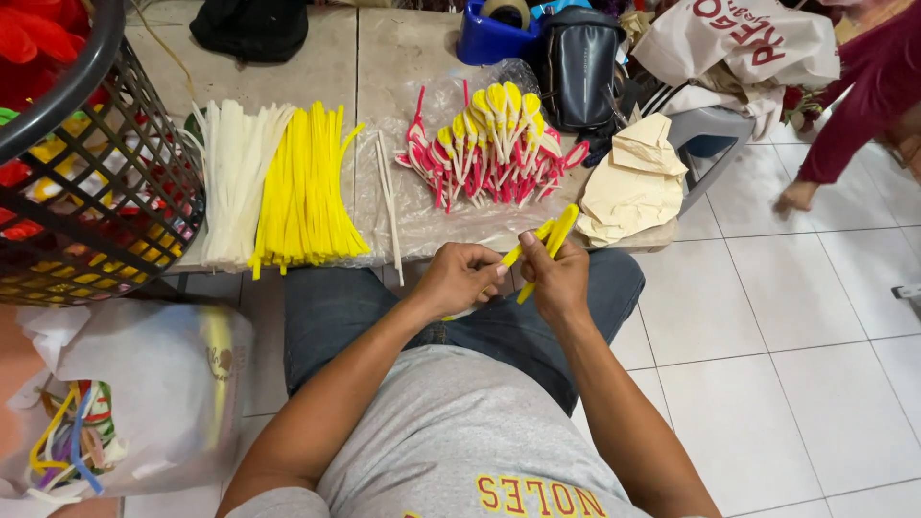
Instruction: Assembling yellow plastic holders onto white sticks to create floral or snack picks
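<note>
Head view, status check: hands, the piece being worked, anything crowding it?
Left hand and right hand both grip the yellow fuzzy stems over the lap. Finished pink-and-yellow pieces lie apart on the table. Nothing crowding.

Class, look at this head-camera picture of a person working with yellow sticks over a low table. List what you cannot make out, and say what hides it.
- How the yellow sticks join: the left hand and right hand cover their lower parts.
- Contents of the black basket: cut by the left edge, screened by mesh.
- The other person: cut by the right edge.
- Inside of the blue tub: cut by the top edge.
</note>
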